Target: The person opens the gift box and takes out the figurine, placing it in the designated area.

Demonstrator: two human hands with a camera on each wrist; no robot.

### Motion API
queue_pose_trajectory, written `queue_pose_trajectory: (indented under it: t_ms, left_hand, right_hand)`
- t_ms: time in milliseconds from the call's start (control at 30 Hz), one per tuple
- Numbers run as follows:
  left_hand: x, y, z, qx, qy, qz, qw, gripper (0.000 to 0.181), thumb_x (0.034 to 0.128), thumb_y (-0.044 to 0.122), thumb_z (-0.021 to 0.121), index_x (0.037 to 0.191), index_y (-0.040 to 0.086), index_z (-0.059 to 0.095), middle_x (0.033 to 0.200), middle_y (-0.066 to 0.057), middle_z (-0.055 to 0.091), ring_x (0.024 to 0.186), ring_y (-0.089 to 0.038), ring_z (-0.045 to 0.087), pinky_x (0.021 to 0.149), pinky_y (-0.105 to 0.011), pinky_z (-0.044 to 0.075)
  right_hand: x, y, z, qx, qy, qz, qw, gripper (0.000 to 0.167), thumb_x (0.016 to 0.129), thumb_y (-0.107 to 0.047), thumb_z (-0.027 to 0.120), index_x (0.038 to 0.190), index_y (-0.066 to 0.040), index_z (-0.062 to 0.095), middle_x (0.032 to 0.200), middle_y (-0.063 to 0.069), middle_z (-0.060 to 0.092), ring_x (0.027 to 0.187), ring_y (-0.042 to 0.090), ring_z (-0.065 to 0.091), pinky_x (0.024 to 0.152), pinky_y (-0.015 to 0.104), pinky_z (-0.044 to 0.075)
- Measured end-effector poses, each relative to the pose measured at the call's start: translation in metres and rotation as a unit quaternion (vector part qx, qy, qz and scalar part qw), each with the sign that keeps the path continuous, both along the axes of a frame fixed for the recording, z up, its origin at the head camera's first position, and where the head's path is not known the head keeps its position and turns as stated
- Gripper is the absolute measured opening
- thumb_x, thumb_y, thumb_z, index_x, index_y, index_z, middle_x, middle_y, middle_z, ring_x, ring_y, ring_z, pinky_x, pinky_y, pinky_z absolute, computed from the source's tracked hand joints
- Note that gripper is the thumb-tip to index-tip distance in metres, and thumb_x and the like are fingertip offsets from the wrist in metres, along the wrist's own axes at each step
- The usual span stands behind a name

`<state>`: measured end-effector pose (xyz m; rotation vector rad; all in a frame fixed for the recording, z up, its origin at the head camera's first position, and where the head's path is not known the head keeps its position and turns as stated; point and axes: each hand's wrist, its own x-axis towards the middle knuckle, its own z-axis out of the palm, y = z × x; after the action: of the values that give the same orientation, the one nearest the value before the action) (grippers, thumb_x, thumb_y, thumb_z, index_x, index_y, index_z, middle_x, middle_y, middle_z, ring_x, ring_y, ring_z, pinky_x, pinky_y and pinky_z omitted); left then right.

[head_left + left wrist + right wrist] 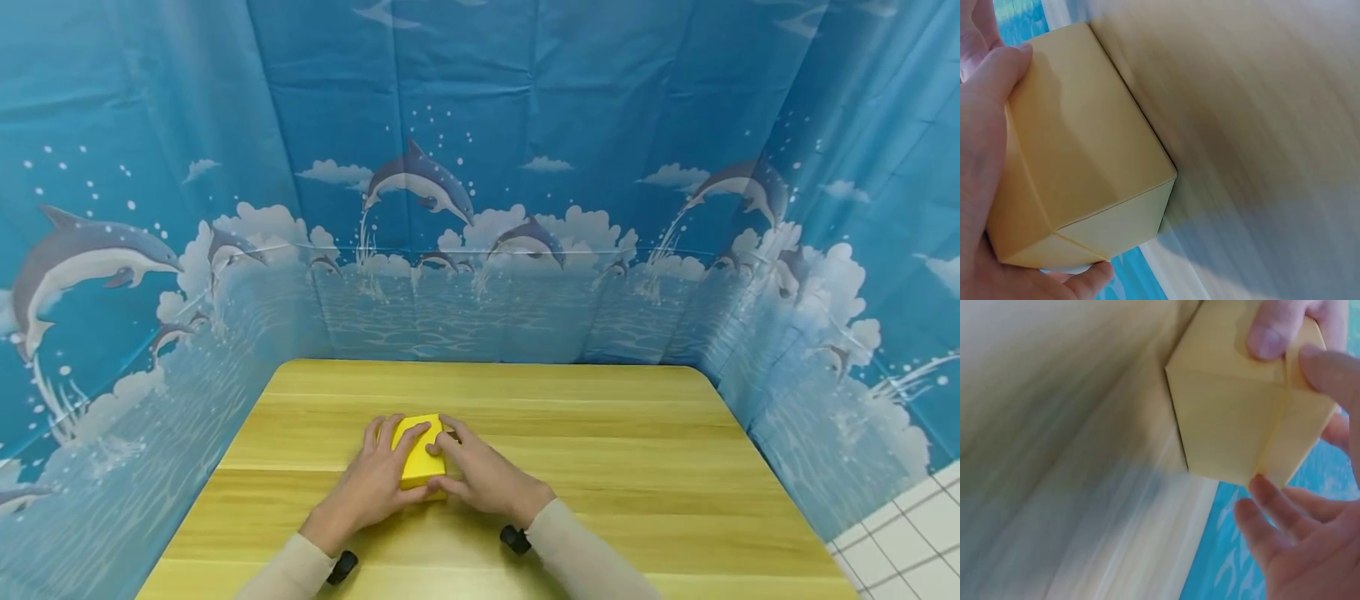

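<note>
A yellow box (pixel 422 450) sits on the wooden table, held between both hands. Its near side (pixel 1085 125) fills much of the left wrist view, with a seam running along close to its upper edge. My left hand (pixel 381 477) grips the box from the left, thumb on the near side and fingers reaching over the top and far side. From the right, my right hand (pixel 483 475) holds it with the thumb at the near right corner and other fingers around the right and far sides. In the right wrist view, fingertips (pixel 1264 487) touch the box's edge.
The yellow wood-grain table (pixel 600 467) extends around the box. Blue curtains (pixel 495 308) printed with dolphins stand behind the table and along both sides. White floor tiles (pixel 907 542) show at the lower right. A black band piece (pixel 515 539) hangs at the right wrist.
</note>
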<state>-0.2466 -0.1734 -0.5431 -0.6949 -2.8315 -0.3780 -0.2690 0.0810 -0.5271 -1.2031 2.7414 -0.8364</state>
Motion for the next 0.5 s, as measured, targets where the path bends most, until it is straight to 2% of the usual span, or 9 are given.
queue_pose_trajectory:
  t_ms: [200, 333, 500]
  left_hand:
    - [0.005, 0.015, 0.0, 0.008, -0.017, -0.012, 0.9997, 0.095, 0.1048, 0.071, 0.078, 0.176, 0.019, 0.044, 0.177, -0.028, 0.04, 0.162, -0.062, 0.039, 0.116, -0.071, 0.06]
    - [0.008, 0.024, -0.002, 0.005, -0.023, -0.021, 0.9995, 0.097, 0.1045, 0.074, 0.076, 0.176, 0.017, 0.043, 0.177, -0.027, 0.04, 0.163, -0.062, 0.039, 0.116, -0.07, 0.061]
    - [0.01, 0.034, -0.001, 0.014, -0.025, -0.026, 0.9992, 0.101, 0.1029, 0.077, 0.076, 0.176, 0.015, 0.044, 0.178, -0.025, 0.04, 0.163, -0.059, 0.039, 0.118, -0.069, 0.06]
  right_hand:
    - [0.001, 0.019, 0.004, -0.026, -0.087, -0.011, 0.9959, 0.034, 0.111, -0.045, 0.082, 0.133, -0.025, 0.066, 0.194, 0.024, 0.019, 0.176, 0.043, 0.038, 0.133, 0.06, 0.051]
    - [0.001, 0.03, 0.004, -0.036, -0.106, -0.012, 0.9936, 0.035, 0.106, -0.045, 0.089, 0.126, -0.027, 0.066, 0.194, 0.024, 0.021, 0.178, 0.045, 0.032, 0.134, 0.066, 0.047]
    - [0.001, 0.042, 0.004, -0.058, -0.109, -0.004, 0.9923, 0.036, 0.104, -0.045, 0.091, 0.119, -0.027, 0.064, 0.189, 0.026, 0.031, 0.174, 0.049, 0.04, 0.128, 0.07, 0.052]
